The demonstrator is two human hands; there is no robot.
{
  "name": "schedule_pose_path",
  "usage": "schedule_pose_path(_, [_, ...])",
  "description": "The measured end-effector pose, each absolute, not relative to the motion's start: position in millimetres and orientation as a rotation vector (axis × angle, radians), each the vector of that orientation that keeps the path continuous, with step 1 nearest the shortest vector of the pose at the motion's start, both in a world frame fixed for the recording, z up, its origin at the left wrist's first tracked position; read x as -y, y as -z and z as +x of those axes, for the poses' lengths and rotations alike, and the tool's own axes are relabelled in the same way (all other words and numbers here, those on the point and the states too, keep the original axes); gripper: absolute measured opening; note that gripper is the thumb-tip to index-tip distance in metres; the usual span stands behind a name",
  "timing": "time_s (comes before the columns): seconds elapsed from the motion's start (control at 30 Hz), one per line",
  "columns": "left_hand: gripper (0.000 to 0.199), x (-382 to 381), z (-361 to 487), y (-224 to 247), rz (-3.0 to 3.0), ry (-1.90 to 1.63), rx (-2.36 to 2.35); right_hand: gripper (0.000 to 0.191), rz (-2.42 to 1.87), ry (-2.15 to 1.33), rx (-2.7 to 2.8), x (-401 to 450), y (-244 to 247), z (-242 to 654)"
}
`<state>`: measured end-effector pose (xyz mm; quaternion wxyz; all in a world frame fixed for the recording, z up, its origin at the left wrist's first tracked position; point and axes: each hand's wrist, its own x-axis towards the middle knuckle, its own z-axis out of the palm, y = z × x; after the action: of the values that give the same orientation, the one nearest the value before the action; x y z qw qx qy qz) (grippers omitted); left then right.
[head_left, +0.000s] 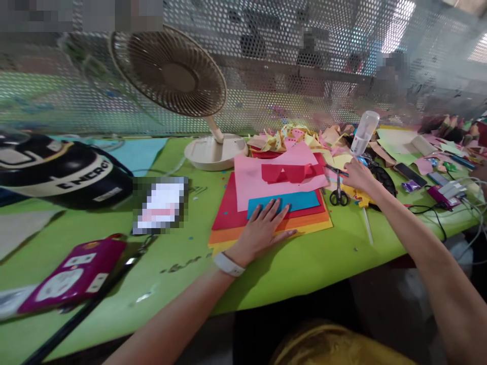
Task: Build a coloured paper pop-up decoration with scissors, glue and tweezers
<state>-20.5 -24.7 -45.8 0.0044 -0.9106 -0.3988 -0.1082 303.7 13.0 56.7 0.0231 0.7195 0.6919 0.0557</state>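
Left hand [263,230] lies spread on blue paper [300,202], long axis crosswise; right hand [358,175] half-curled, hold unclear.

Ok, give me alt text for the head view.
A person's left hand rests spread over blue paper atop stacked coloured sheets; the right hand is near scissors, its grip unclear. Fan, bottle and paper scraps are farther back on the green table.

A green-covered table [163,294] is bearing stacked coloured paper [224,235], black-handled scissors [339,196], a fan base [213,154]; a phone, perhaps [410,175], is lying rightward.
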Motion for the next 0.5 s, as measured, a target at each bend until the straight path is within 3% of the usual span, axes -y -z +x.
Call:
schedule_pose_path(0.17, [0.078, 23, -21, 47, -2.862, 0.287, 1.247, 0.038, 2.281, -0.205, -2.208, -17, -55, 302])
schedule_pose_path(0.33, [0.077, 22, -20, 46, -2.850, 0.260, 1.269, 0.056, 2.307, -0.169, -2.260, -34, -57, 292])
schedule_pose_path(0.5, [0.077, 25, -19, 43, -2.851, 0.230, 1.271, 0.046, 2.210, 0.006, -2.116, -40, -48, 290])
